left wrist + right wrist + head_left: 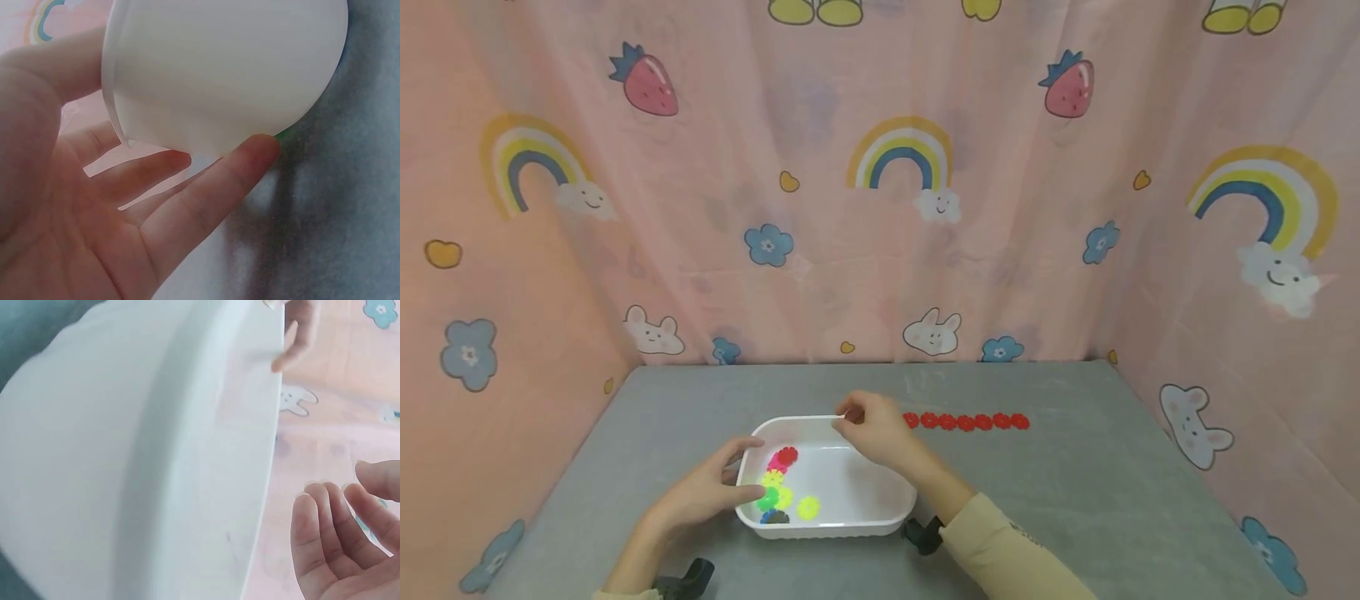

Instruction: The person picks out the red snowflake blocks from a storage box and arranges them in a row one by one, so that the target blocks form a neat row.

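Observation:
A white plastic tray (850, 530) stands tilted on the grey table, nearer side low. My left hand (707, 486) grips its left end, thumb at the rim and fingers spread along the wall and underside in the left wrist view. Inside at the left lie small flower-shaped discs: a red one (787, 456), a pink one (777, 464), yellow ones (808, 507), a green one (767, 500) and dark blue ones (775, 517). Over the far rim hangs my right hand (880, 429), fingers loosely bent; the right wrist view shows nothing held between thumb and fingertips (304, 512).
A row of several red flower discs (966, 422) lies on the grey table (1075, 500) behind and right of the tray, its left end close to my right hand. A pink patterned curtain (820, 292) closes off the back and both sides.

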Motion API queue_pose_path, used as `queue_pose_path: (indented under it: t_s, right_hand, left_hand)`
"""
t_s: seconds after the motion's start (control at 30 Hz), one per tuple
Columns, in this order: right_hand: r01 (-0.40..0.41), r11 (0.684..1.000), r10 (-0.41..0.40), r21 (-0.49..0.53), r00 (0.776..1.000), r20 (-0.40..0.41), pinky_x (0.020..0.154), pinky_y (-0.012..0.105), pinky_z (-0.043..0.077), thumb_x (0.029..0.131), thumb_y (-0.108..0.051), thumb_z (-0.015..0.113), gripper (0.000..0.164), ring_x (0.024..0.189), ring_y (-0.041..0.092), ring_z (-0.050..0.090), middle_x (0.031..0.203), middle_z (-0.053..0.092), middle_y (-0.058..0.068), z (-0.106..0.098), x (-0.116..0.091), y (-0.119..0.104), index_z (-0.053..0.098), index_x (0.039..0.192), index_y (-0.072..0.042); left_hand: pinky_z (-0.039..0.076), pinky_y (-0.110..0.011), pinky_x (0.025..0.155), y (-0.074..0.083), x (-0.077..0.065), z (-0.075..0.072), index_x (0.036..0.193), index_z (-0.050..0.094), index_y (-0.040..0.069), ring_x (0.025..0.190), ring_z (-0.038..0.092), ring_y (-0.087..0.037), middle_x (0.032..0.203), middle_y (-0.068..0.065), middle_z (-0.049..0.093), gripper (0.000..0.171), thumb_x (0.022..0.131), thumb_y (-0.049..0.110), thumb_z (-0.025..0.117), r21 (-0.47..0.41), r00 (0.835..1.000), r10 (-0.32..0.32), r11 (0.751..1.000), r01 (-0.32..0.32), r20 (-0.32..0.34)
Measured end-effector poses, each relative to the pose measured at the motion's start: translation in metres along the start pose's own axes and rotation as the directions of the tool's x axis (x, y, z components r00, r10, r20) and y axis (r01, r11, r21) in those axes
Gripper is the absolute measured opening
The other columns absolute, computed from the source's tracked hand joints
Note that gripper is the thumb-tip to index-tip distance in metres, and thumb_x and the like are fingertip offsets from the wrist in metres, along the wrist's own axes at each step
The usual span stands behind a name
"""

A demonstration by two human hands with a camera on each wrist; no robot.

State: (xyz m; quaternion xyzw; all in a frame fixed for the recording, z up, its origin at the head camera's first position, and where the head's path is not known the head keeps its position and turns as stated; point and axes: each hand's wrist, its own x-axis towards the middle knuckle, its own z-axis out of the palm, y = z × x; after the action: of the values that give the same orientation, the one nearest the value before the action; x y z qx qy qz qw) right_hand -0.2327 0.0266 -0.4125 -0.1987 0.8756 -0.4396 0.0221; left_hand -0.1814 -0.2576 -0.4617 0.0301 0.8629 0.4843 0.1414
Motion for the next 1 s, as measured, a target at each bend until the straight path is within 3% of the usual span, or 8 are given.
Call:
queue_pose_path:
  t_s: [0.37,0.63,1.0]
  right_hand:
    - [-0.074,0.997,0.074,0.0,0.997,0.027,0.065,0.026,0.053,0.092,-0.019,0.073,0.015,0.08,0.016,0.058,0.088,0.063,0.0,0.043,0.018,-0.01,0.072,0.103,-0.008]
    - [-0.127,0.992,0.127,0.004,0.99,0.068,0.062,0.028,0.052,0.09,-0.017,0.075,0.016,0.073,0.016,0.057,0.088,0.063,0.002,0.061,0.025,-0.013,0.07,0.098,-0.005]
    - [-0.279,0.954,0.263,0.107,0.954,0.143,0.045,0.021,0.042,0.09,-0.014,0.075,0.02,0.047,0.013,0.049,0.066,0.056,0.002,0.083,0.03,-0.006,0.067,0.106,-0.003]
  left_hand:
    - [0.048,-0.062,0.1,0.0,0.0,-0.001,0.148,0.043,0.014,0.138,0.039,-0.056,0.16,-0.025,0.031,0.074,0.086,0.028,0.082,-0.019,1.0,0.007,1.0,-0.007,0.011]
    - [0.049,-0.061,0.1,0.0,0.0,-0.001,0.148,0.044,0.014,0.139,0.039,-0.055,0.16,-0.024,0.031,0.074,0.086,0.028,0.081,-0.025,1.0,0.022,0.999,-0.022,0.019]
    - [0.046,-0.062,0.103,-0.001,-0.001,-0.002,0.149,0.043,0.012,0.138,0.04,-0.056,0.16,-0.026,0.031,0.073,0.088,0.028,0.08,-0.002,0.998,0.053,0.999,-0.053,0.035]
